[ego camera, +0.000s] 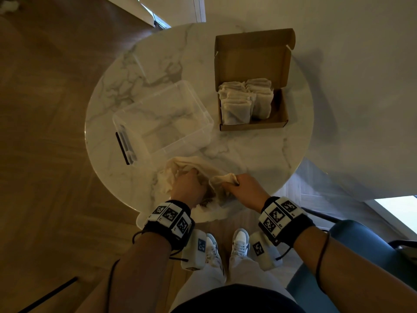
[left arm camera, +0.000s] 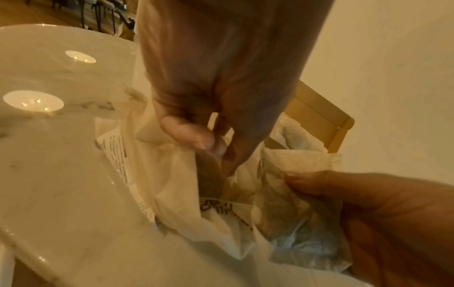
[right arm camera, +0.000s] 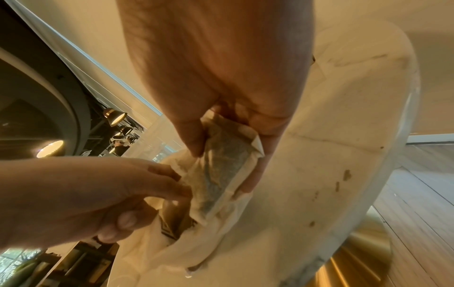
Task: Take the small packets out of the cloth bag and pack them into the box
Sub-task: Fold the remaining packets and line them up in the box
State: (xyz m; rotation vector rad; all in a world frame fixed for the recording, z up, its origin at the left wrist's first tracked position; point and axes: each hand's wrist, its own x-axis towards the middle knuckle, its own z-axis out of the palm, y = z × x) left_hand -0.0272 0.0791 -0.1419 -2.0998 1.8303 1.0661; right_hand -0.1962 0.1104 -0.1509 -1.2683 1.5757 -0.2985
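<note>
A: Packet [right arm camera: 221, 170] pinched in my right hand [ego camera: 246, 188] at the cloth bag [ego camera: 180, 168] mouth; left hand [ego camera: 189, 186] grips the bag.

B: And the box [ego camera: 252, 126]?

A: Ahead and right of that hand, nearer my right side.

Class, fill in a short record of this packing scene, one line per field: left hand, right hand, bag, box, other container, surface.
left hand: holds open the cloth bag
right hand: grips a small packet at the bag's mouth
box: cardboard, lid open, packets stacked inside
other container: clear plastic tub, left of the box
surface: round marble table
</note>
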